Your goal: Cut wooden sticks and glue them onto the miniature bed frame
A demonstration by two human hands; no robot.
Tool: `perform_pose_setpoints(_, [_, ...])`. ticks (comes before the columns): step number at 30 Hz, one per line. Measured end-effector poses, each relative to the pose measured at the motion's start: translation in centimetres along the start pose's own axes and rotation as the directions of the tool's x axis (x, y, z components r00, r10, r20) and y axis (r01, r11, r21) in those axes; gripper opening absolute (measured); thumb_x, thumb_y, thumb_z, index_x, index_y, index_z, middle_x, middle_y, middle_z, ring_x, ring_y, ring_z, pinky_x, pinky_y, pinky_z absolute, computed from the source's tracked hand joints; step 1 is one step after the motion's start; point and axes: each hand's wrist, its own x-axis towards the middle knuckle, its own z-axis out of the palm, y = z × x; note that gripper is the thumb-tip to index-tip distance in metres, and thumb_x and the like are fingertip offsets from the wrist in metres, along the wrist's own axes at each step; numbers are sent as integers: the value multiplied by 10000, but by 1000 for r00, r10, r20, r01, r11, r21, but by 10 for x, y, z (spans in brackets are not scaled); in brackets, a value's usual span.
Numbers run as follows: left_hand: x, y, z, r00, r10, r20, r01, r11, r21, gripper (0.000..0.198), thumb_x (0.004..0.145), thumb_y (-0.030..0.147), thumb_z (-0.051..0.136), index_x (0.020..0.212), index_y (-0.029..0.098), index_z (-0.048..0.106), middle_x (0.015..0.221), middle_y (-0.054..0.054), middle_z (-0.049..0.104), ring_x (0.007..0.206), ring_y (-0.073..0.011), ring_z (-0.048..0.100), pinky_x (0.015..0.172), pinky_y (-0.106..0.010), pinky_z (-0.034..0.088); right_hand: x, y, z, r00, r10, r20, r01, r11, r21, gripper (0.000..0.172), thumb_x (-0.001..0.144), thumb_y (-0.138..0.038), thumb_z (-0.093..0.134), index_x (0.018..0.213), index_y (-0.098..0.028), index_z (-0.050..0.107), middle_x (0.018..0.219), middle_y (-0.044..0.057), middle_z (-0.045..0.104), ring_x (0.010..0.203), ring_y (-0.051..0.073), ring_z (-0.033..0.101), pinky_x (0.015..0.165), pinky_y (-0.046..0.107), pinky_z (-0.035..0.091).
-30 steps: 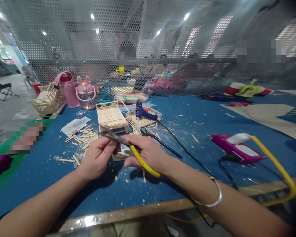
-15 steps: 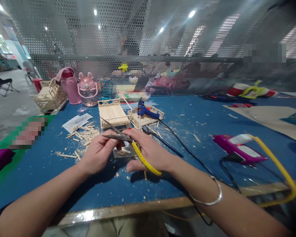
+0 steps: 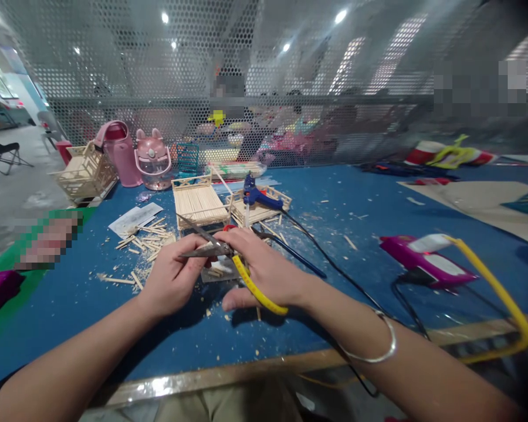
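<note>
Our right hand grips scissors, blades parted, pointing left, long axis slanting down rightward; handle markings unreadable. Whether our left hand holds anything, we cannot tell.

yellow scissors handle with dark markings, blue tabletop, pale tan sticks, blue glue gun

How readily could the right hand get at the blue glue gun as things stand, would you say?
Probably not readily: the right hand is holding the scissors. Otherwise the way looks mostly free, as the blue glue gun lies just beyond that hand on a stick frame.
</note>
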Motion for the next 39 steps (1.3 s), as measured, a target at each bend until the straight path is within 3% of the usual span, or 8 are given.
perform_pose_setpoints(7, [-1,3,2,999,-20,-43,23,999,50,205,884,223,422,743,175,563,664,-7,590,635,-133,531,603,-253,400,0,-3,3,999,41,11,-41,999,2,879,540,-717,638,1194,-161,450,1076,116,529,986,254,473,898,446,389])
perform_pose_setpoints(14, [-1,3,4,999,-17,-33,15,999,-43,219,895,232,412,760,176,575,688,-14,591,665,-139,535,645,-263,419,-2,1,6,1000,22,0,-22,990,139,946,543,-785,555,1238,-160,410,1168,143,500,1072,275,465,925,464,375])
perform_pose_setpoints(28, [-2,4,3,998,-32,-56,30,999,-32,227,882,239,428,751,168,598,649,-11,585,622,-131,532,599,-250,412,-2,3,8,993,10,-116,-5,999,45,681,684,-714,505,1056,-148,578,935,92,645,817,192,583,740,315,445])
perform_pose_setpoints(31, [-3,3,3,997,-60,-55,59,998,-20,232,882,245,425,742,169,593,645,-14,588,626,-136,536,600,-256,413,-2,4,7,993,12,-113,-10,1000,14,630,722,-684,501,1023,-138,586,903,87,647,775,176,574,695,292,435])
perform_pose_setpoints(36, [-3,7,5,995,-83,-62,82,996,-19,270,888,278,418,687,168,561,659,-14,571,633,-137,526,607,-258,403,-3,3,10,996,66,-62,-62,996,69,511,802,-625,445,932,-153,592,679,1,576,575,110,482,556,244,380])
perform_pose_setpoints(39, [0,7,5,992,-95,-77,90,993,-73,272,893,303,415,695,172,547,656,-11,550,632,-138,506,611,-262,394,-2,-1,12,995,78,-55,-68,985,161,582,762,-694,425,944,-161,573,707,-2,561,587,108,462,555,247,383])
